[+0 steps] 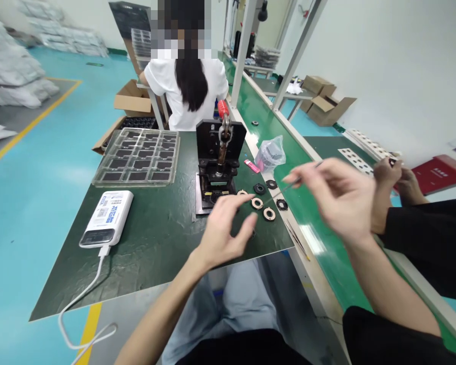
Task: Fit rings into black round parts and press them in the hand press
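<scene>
Closest in are the person's two hands above a green surface (155, 223): the right hand (338, 197) pinches a thin grey tool (292, 184), probably tweezers, while the left hand (224, 228) has thumb and forefinger parted with nothing visible between them, though blur hides fine detail. Biggest on the surface is a clear tray (176, 157) with dark pieces in its pockets; right of it stands a black lever press (221, 152) with a red grip. Off to the right, a red case (439, 175) carries pale characters too small to read. The white power bank (108, 218), cable plugged in, shows large blue characters and finer print, none legible here. Smallest, tan rings (269, 219) and black rings (259, 188) lie loose right of the press, some just beside the left fingertips. Good handling, I judge, means a light pinch, lifting each ring by its rim, steadying it with the left forefinger, and keeping fingertips clear of the press.
</scene>
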Demonstrator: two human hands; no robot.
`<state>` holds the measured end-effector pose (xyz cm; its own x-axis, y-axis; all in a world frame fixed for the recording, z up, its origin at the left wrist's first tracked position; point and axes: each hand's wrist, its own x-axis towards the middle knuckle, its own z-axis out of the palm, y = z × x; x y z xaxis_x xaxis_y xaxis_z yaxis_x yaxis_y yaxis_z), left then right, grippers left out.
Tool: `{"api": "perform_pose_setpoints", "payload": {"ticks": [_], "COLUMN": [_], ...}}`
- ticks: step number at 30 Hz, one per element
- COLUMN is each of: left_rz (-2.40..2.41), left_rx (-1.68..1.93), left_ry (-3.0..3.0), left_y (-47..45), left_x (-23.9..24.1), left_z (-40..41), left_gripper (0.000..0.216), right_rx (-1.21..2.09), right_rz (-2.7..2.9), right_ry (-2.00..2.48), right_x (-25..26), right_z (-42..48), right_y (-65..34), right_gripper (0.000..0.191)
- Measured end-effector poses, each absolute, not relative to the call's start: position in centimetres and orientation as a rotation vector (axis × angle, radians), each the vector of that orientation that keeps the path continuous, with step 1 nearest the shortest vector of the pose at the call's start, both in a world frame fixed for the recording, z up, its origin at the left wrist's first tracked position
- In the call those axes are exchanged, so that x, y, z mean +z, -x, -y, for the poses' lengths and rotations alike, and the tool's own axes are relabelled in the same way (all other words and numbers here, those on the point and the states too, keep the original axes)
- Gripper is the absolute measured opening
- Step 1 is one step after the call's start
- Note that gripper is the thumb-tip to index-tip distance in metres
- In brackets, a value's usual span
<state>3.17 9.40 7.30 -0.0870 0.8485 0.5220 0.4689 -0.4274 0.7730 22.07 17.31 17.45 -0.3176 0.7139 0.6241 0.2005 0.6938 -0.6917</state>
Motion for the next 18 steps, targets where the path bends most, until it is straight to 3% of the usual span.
{"api": "perform_pose_setpoints", "payload": {"ticks": [3,6,11,13,18], "left_rz": [-1.129,-1.159,-1.239,-1.173,-1.09], "left_rx": [1.442,1.423,1.562,1.572,1.513], "left_ry": [-1.67,-1.389,-0.936,-0.781,-0.598], "left_y": [-5.1,-4.5,-0.1,1.0,1.4], "left_x": [7.2,5.9,3.9,3.1,1.7], "left_z": [-6.9,-4.8,-3.7,-3.7,-3.8], "left_gripper": [0.025,0.029,0.039,0.042,0.046], "right_rx": [0.896,0.964,0.439,0.377,1.106], "right_rz": [2.075,2.237,1.903,1.898,2.322], "right_ry": [0.644,0.525,0.627,0.646,0.63], "right_x": [15.2,14.1,16.3,17.8,21.4], "right_z": [-14.1,-14.2,-21.1,-25.3,-32.1], "right_y": [-20.8,-20.1,-17.1,-14.7,-9.5], "right_gripper": [0.012,0.015,0.023,0.031,0.036]}}
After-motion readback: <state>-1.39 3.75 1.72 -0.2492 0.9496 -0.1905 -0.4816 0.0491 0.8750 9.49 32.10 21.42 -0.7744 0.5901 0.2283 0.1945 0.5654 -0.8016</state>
